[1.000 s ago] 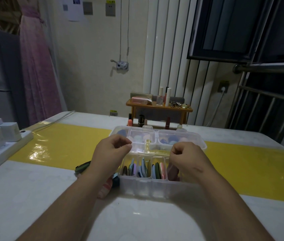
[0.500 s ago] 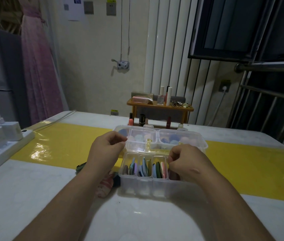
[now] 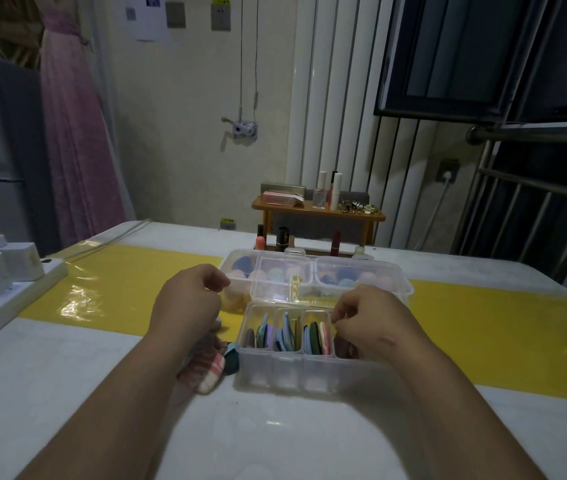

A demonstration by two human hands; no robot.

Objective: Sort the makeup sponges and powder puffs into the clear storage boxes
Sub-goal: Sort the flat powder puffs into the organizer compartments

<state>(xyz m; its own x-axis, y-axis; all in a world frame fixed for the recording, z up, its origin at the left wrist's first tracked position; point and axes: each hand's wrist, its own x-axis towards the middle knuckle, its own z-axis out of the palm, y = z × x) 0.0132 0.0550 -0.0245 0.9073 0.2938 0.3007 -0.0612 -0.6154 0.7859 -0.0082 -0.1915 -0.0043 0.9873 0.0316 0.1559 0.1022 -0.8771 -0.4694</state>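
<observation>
My left hand (image 3: pixel 188 299), curled, has drawn clear of the front storage box (image 3: pixel 275 372) of upright powder puffs (image 3: pixel 285 332). My right hand (image 3: pixel 368 320) stays curled over its right compartment; I cannot tell what either grasps.

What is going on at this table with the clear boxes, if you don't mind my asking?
A person is sorting makeup puffs. Both hands hover with curled fingers over the open near box, where flat puffs stand on edge in compartments: the right hand at its right end, the left hand by its left corner. Whether either holds anything is unclear. Behind stands the rear box holding sponges. A plaid puff lies loose on the table.
</observation>
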